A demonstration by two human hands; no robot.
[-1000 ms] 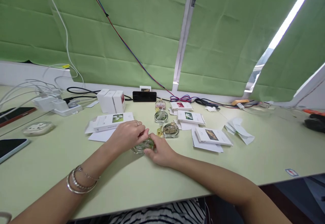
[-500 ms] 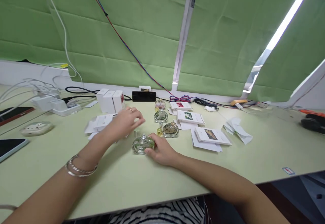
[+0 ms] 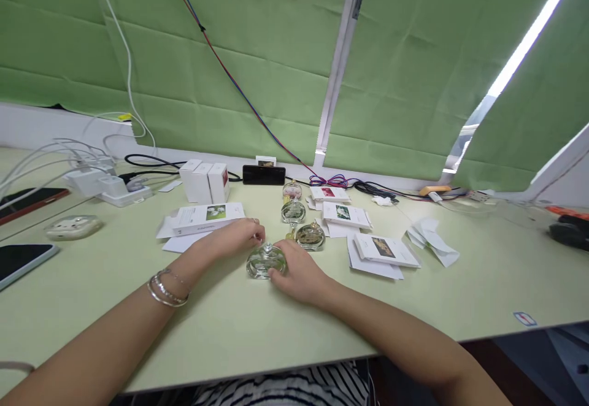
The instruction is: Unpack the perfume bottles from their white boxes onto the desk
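The round, green-tinted clear-glass bottle stands between your right hand's thumb and half-curled fingers. Your left hand has dropped beside its top, fingers bent, hold hidden; the right alone seems to steady it. Left of those fingers, the flat white cardboard carton's print is unreadable.

Words: none I can read | boxes: lettering too small for me | sticker on surface: red mark, blue border, meaning unreadable to me
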